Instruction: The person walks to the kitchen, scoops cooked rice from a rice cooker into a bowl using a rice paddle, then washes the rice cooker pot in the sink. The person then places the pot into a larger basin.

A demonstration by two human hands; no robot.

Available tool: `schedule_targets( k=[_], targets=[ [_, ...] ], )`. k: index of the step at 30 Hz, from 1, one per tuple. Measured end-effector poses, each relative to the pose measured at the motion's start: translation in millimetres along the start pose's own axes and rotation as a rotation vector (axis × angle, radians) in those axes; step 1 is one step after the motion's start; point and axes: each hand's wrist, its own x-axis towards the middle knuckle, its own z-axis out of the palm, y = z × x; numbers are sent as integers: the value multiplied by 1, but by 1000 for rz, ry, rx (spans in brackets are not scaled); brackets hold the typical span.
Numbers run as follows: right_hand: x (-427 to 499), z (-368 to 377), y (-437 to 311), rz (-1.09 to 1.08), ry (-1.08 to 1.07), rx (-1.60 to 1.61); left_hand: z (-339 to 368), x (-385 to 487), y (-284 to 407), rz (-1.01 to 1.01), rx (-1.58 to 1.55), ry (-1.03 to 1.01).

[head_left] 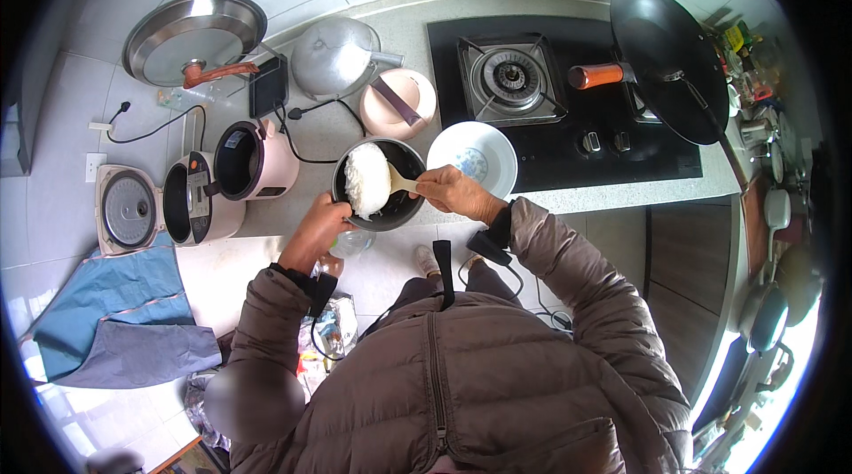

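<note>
My left hand (319,228) grips the rim of a dark inner cooking pot (405,213) at the counter's front edge. A compact mass of white cooked rice (366,181) fills its left part. My right hand (452,191) holds a pale rice paddle (403,184), whose blade meets the right side of the rice. Right beside the pot sits a white bowl (474,158) with a blue flower pattern inside, partly behind my right hand. To the left stands a rice cooker (226,214) with its lid raised.
Behind the pot are a pink lidded pot (399,104) and a metal pan lid (336,54). A pink electric pot (273,164) and cords lie left. On the right, a gas stove (532,161) carries a black wok (665,54). A large glass lid (193,41) leans at the back left.
</note>
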Motion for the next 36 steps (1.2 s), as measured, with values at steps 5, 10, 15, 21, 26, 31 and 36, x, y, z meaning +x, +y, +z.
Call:
schedule_targets(
  k=[5, 10, 15, 21, 26, 31, 36],
  targets=[
    [3, 8, 9, 5, -30, 73, -11, -5, -18, 3, -17, 6],
    [5, 11, 7, 35, -58, 16, -27, 1, -35, -10, -115, -25],
    [4, 10, 6, 98, -87, 58, -40, 10, -45, -25, -171, -5],
    [-9, 0, -5, 77, -66, 76, -42, 22, -53, 17, -304, -30],
    [-35, -11, -19, -16, -12, 23, -38, 38, -62, 85, -211, -123],
    [-75, -28, -19, 13, 101, 114, -31, 54, -65, -11, -321, -116],
    [-110, -53, -8, 91, 243, 144, -22, 59, -65, 22, -370, -87]
  ],
)
